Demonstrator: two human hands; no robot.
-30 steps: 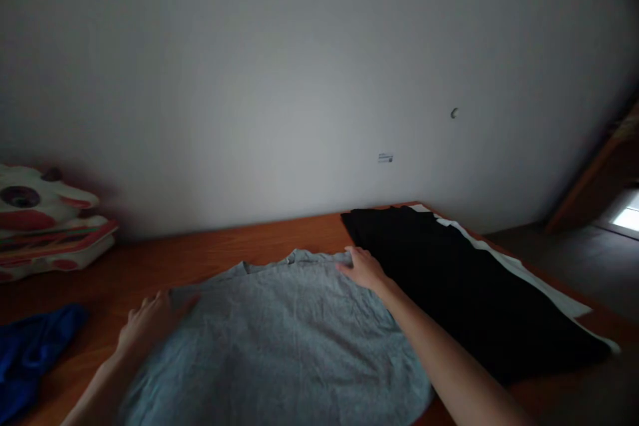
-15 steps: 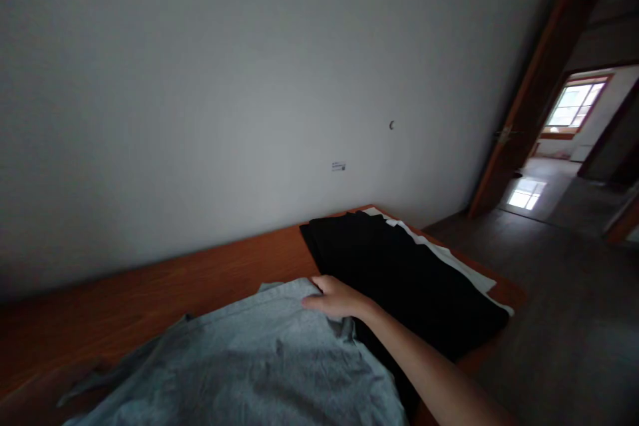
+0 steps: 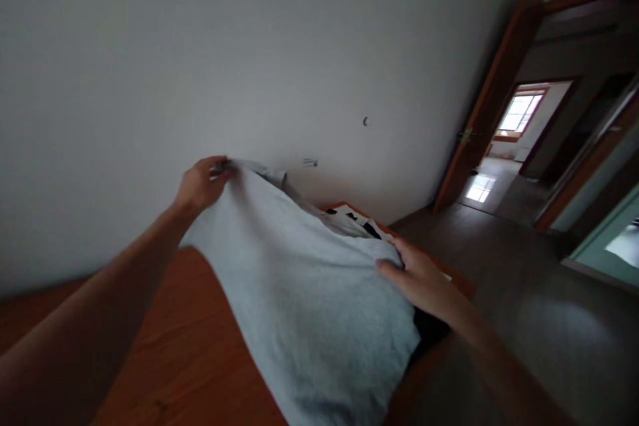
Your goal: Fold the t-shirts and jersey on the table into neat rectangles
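A light grey cloth garment [image 3: 299, 286] hangs stretched between my two hands, above the reddish-brown wooden table [image 3: 174, 333]. My left hand [image 3: 204, 183] is closed on its upper left corner, raised in front of the wall. Lower down, my right hand [image 3: 412, 273] pinches the right end of the upper edge, thumb on the near side. Whether it is a shirt or another kind of garment, I cannot tell. Beneath its right side lies black folded cloth [image 3: 430, 334], mostly covered. White cloth [image 3: 347, 213] shows at the table's far corner.
A pale wall [image 3: 200, 66] stands right behind the table. It bears a small label [image 3: 310, 162] and a small round mark [image 3: 365, 121]. To the right, past the dark floor [image 3: 479, 259], a brown wooden door [image 3: 492, 86] stands open onto another room with a window [image 3: 522, 112].
My left hand has come into view, lifting the garment's left side up. My right hand has moved right and slightly up, bringing the garment over the black cloth. The view has turned right.
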